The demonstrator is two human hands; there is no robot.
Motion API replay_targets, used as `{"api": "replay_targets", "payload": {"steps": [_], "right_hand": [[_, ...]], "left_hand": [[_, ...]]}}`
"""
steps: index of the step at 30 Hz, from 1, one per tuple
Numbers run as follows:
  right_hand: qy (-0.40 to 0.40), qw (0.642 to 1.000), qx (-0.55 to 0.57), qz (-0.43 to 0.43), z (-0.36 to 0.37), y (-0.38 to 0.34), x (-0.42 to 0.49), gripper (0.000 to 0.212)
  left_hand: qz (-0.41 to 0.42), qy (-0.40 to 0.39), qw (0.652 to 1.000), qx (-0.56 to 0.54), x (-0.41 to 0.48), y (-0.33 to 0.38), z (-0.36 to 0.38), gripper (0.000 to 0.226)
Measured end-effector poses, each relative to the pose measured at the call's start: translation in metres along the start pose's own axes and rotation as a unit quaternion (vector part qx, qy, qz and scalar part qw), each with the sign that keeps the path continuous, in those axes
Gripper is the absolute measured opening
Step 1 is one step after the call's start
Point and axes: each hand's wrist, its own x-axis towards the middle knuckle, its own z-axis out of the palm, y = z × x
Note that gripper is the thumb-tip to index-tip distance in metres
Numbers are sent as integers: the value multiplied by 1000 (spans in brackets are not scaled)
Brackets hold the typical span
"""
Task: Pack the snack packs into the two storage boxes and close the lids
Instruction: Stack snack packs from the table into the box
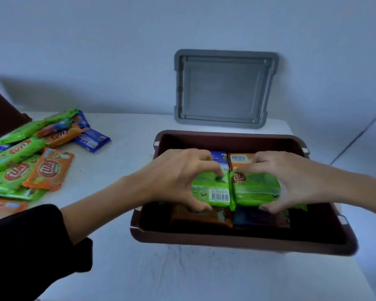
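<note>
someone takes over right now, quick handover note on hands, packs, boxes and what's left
Left hand grips a green snack pack with a barcode; right hand grips a second green snack pack, side by side inside the open brown plastic storage box.
Done: an orange pack and a blue pack lie beneath them.
The grey rectangular plastic lid leans on the wall behind the box.
A loose pile of green, orange and blue snack packs waits on the white table, left.
Left: set these two down, pack the pile, close both lids. Dark brown thing at far left may be the second box.
</note>
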Motion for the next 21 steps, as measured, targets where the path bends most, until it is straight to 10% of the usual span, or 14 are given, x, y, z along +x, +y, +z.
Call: {"api": "replay_targets", "payload": {"steps": [21], "right_hand": [[-52,993,-107,-11,43,-8,-14,78]], "left_hand": [[105,-73,977,172,14,7,38,64]]}}
